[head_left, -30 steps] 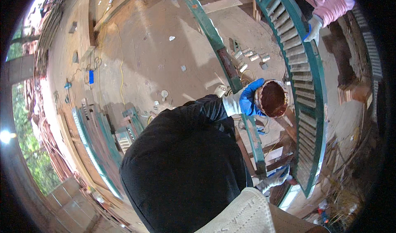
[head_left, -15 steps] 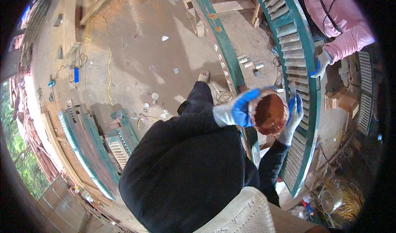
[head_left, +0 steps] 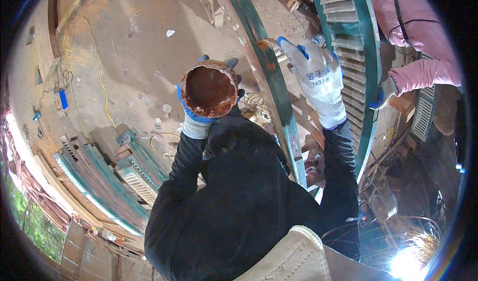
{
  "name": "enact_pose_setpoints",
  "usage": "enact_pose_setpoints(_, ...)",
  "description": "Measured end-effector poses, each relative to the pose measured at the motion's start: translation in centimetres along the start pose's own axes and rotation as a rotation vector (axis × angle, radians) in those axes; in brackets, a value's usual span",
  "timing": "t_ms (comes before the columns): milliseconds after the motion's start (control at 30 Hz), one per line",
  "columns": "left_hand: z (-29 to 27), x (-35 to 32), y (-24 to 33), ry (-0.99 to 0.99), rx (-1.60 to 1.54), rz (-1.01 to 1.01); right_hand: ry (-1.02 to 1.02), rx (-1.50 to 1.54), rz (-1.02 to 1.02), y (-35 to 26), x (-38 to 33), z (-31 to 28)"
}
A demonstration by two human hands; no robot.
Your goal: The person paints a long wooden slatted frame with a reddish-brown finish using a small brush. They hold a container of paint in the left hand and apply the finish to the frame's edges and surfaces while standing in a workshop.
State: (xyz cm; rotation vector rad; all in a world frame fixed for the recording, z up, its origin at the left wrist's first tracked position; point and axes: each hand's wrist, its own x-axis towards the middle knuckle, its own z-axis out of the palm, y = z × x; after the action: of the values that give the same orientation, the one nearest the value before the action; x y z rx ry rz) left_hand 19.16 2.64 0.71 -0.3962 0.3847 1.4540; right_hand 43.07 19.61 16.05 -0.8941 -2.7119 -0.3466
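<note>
My left hand (head_left: 198, 123), in a blue and white work glove, is wrapped round a rough bowl (head_left: 209, 91) coated inside and out with reddish-brown paste. The bowl is held above my lap, its mouth facing up. My right hand (head_left: 314, 74), gloved alike, reaches over the gap between a green wooden beam (head_left: 279, 89) and a green louvered shutter (head_left: 369, 47). From its fingers the thin blade of what looks like a putty knife (head_left: 272, 40) points left, over an orange-brown patch (head_left: 262, 45) on the beam. The knife's handle is hidden.
On the right, a person in a pink sleeve (head_left: 423, 77) has a gloved hand (head_left: 382, 93) at the shutter's outer edge. Green frame pieces (head_left: 99, 176) lie stacked at left. A yellow cord (head_left: 102, 77) crosses the floor. Very bright light (head_left: 408, 265) glares at lower right.
My left hand has carried the bowl leftward, away from the right hand. The right hand has moved up and left from the shutter to the beam. A bright glare has appeared at lower right.
</note>
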Motion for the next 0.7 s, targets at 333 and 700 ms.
enact_pose_setpoints(333, 3.2, 1.1, -2.8, -0.102, -0.166, -0.159, -0.192, -0.023, -0.053, -1.6, 1.1, -0.2)
enact_pose_setpoints(700, 1.1, 1.1, -2.2, -0.187, -0.122, -0.152, -0.158, -0.108, -0.034, -2.3, -1.3, 0.7)
